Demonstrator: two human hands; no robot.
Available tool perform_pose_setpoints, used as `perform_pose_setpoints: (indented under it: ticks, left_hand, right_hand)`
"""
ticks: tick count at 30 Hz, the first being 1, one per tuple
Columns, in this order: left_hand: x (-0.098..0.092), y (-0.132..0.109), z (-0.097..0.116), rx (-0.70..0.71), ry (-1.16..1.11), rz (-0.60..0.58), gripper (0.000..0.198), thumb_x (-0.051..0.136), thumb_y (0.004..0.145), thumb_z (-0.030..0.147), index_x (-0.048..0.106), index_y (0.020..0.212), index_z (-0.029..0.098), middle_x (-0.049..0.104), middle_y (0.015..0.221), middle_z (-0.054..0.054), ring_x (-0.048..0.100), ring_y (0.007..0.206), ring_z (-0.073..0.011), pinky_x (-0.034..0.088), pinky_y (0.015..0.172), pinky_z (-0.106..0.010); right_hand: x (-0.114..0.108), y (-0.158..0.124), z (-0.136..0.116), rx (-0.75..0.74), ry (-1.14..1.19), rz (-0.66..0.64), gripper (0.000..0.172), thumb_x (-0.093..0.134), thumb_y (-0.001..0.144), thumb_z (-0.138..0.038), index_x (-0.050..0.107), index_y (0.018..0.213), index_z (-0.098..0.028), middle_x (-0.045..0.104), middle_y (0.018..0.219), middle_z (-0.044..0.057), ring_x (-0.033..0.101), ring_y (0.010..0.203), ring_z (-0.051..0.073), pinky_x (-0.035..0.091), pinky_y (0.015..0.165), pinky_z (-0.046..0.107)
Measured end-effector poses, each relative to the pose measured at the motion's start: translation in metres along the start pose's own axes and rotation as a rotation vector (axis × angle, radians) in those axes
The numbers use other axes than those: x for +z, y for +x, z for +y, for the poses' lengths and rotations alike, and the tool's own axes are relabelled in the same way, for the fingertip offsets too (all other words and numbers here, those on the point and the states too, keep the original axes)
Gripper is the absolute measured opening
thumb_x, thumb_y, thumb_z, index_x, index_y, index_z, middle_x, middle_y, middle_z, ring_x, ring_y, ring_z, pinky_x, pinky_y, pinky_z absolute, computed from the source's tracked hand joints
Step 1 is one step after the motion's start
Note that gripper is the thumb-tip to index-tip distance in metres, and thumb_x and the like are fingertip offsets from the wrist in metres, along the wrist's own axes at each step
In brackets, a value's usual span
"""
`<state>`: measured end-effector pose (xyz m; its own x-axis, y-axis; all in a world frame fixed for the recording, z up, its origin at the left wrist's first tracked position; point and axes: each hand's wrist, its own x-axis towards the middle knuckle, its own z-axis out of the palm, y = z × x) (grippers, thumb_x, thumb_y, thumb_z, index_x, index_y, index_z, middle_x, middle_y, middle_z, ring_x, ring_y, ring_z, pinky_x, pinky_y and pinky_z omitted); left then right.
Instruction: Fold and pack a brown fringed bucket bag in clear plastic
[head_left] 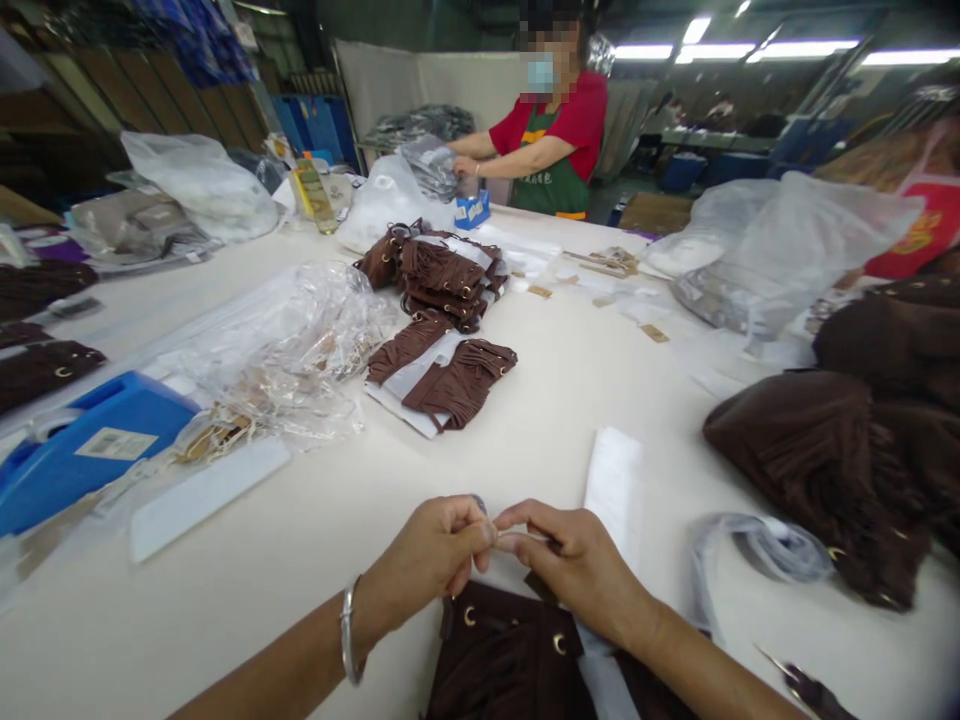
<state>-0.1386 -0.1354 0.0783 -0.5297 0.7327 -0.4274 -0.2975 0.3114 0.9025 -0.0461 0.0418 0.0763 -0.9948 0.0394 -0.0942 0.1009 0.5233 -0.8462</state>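
My left hand [439,553] and my right hand [570,560] meet at the near edge of the table, fingertips pinched together on a small pale piece that I cannot make out. Just under them lies a dark brown fringed garment [510,655] with metal eyelets. A silver bangle sits on my left wrist. A white paper strip [613,475] lies beside my right hand.
Folded brown fringed pieces [442,330] are stacked mid-table beside crumpled clear plastic bags [292,350]. A blue box [82,445] sits at left, a brown garment heap [840,470] at right. A person in a red shirt and green apron [551,140] works at the far edge.
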Motion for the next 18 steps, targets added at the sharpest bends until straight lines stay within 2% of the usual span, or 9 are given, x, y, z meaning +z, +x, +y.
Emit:
perform_pose_setpoints:
  ticks: [5, 10, 14, 18]
  left_hand:
    - [-0.007, -0.004, 0.004, -0.114, -0.286, -0.080, 0.023, 0.067, 0.077, 0.033, 0.056, 0.076, 0.013, 0.061, 0.069, -0.002, 0.033, 0.041, -0.0029, 0.018, 0.038, -0.017]
    - [-0.009, -0.007, -0.001, -0.160, -0.317, -0.114, 0.022, 0.064, 0.080, 0.032, 0.056, 0.073, 0.013, 0.051, 0.058, 0.003, 0.028, 0.040, -0.0031, 0.014, 0.039, -0.019]
    - [-0.004, -0.011, -0.005, -0.046, -0.077, -0.004, 0.029, 0.049, 0.090, 0.038, 0.051, 0.070, 0.017, 0.046, 0.054, 0.005, 0.031, 0.037, -0.0059, 0.019, 0.039, -0.022]
    - [0.000, -0.018, -0.008, 0.134, 0.333, 0.137, 0.035, 0.037, 0.097, 0.035, 0.049, 0.069, 0.019, 0.047, 0.058, 0.005, 0.041, 0.051, -0.0098, 0.028, 0.052, -0.024]
  right_hand:
    - [0.001, -0.001, 0.001, -0.023, 0.037, 0.002, 0.017, 0.055, 0.091, -0.034, 0.069, 0.095, -0.024, 0.049, 0.057, -0.007, 0.037, 0.050, 0.008, 0.027, 0.050, 0.021]
    - [0.004, 0.001, -0.002, -0.020, 0.051, -0.022, 0.017, 0.053, 0.091, -0.032, 0.068, 0.092, -0.023, 0.047, 0.057, -0.007, 0.036, 0.051, 0.008, 0.027, 0.051, 0.021]
    - [0.007, 0.005, -0.005, 0.017, 0.061, -0.036, 0.014, 0.053, 0.091, -0.029, 0.066, 0.090, -0.023, 0.043, 0.055, -0.008, 0.036, 0.051, 0.008, 0.027, 0.051, 0.021]
    - [0.012, 0.006, -0.010, 0.020, 0.096, -0.070, 0.014, 0.052, 0.090, -0.026, 0.066, 0.089, -0.022, 0.047, 0.059, -0.007, 0.039, 0.053, 0.008, 0.029, 0.053, 0.020]
